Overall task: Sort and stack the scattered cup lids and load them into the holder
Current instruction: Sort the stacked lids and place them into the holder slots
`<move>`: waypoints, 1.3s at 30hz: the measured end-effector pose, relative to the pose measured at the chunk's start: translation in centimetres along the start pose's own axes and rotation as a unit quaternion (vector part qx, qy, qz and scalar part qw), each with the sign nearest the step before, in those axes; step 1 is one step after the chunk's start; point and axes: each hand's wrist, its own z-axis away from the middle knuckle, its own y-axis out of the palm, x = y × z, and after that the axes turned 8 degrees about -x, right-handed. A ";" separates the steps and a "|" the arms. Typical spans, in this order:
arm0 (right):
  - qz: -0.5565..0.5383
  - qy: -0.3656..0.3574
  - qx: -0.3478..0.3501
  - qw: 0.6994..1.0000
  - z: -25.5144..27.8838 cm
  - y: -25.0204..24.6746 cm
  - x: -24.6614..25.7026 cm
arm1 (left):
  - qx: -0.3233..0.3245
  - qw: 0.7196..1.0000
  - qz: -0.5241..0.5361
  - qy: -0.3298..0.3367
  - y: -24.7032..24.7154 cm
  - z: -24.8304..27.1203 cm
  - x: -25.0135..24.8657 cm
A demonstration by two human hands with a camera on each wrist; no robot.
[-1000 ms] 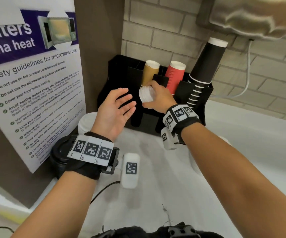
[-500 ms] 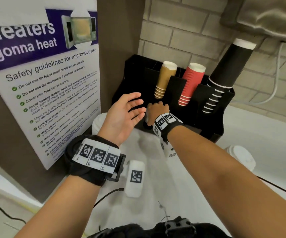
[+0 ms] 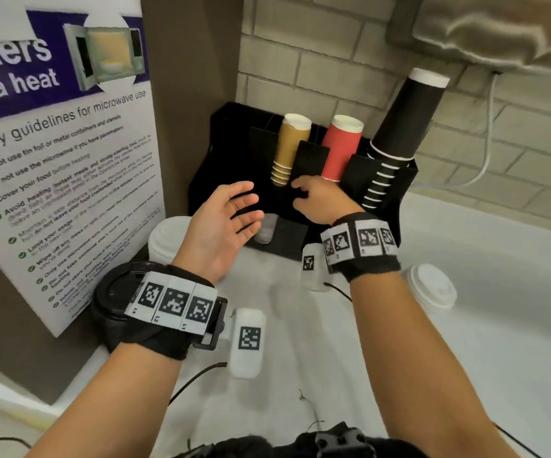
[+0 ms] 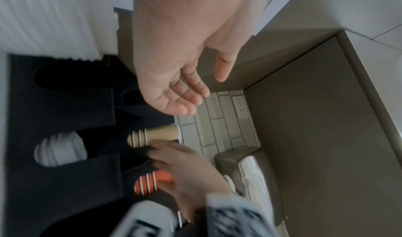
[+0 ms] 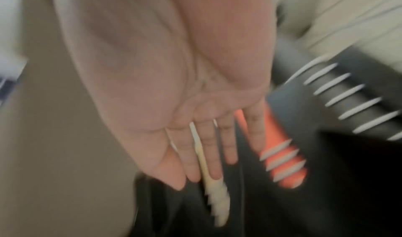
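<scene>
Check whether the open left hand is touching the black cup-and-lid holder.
Apart. The left wrist view shows the left hand open, fingers relaxed, hanging in front of the black cup-and-lid holder with brick wall visible past the fingertips.

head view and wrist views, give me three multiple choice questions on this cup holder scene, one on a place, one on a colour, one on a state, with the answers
1. Where does the stack of small white lids sit?
A. in a lower front slot of the black holder
B. on top of the red cups
C. in the left palm

2. What colour is the cup stack between the tan stack and the black stack?
A. blue
B. red
C. green

3. How is the left hand?
A. gripping a lid
B. fist closed
C. open, holding nothing

Answers:
1 A, the left wrist view shows the lids inside a front cut-out of the holder.
2 B, the middle stack is red in the head view.
3 C, its fingers are spread and its palm is bare in both views.
</scene>
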 end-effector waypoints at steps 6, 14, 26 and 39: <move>-0.041 0.202 -0.094 0.974 10.6 -5.4 -7.4 | 0.032 0.999 -0.028 -0.035 1.3 0.4 2.7; -0.118 0.350 -0.148 0.917 17.0 -4.2 -13.1 | 0.049 0.995 -0.061 -0.069 1.9 1.1 5.1; -0.140 0.341 -0.152 0.917 16.8 -1.6 -13.7 | 0.050 0.993 -0.076 -0.076 1.6 1.0 6.0; -0.336 0.040 -0.124 0.933 14.7 -3.4 -4.5 | 0.212 0.961 -0.084 -0.160 3.7 2.1 7.3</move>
